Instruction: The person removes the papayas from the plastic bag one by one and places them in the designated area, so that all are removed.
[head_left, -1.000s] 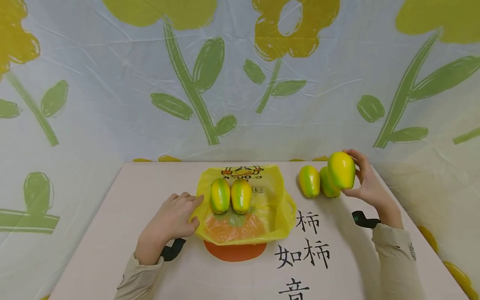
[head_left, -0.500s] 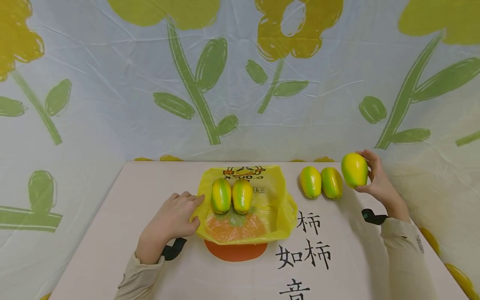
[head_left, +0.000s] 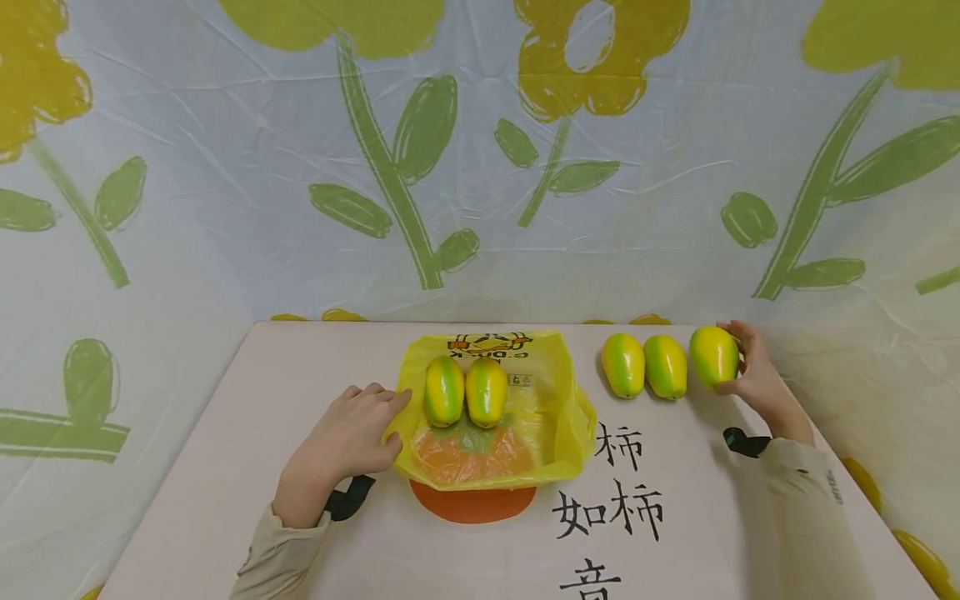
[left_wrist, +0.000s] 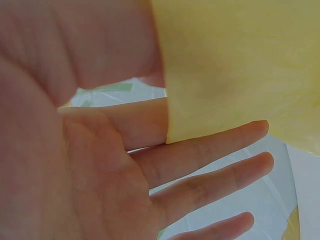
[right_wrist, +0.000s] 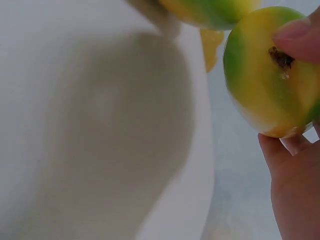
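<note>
My right hand (head_left: 759,379) grips a yellow-green papaya (head_left: 714,357) at the right end of a row. In the right wrist view the thumb presses near the dark stem spot of this papaya (right_wrist: 267,85), fingers beneath. Two more papayas, one left (head_left: 623,366) and one nearer (head_left: 666,367), lie beside it. My left hand (head_left: 348,433) rests at the left edge of a yellow plastic bag (head_left: 525,450), thumb and index finger apart. In the left wrist view the bag film (left_wrist: 240,65) overlaps the index fingertip, and the other fingers stretch out straight.
Two papayas, a left one (head_left: 444,392) and a right one (head_left: 486,392), lie side by side on the bag. The pale table (head_left: 480,567) has printed black characters and an orange shape (head_left: 472,506). A flower-patterned cloth (head_left: 262,167) hangs behind its back edge.
My right hand has moved the held papaya rightward, away from the two beside it, then lowered it toward the table. The left hand and bag have stayed in place.
</note>
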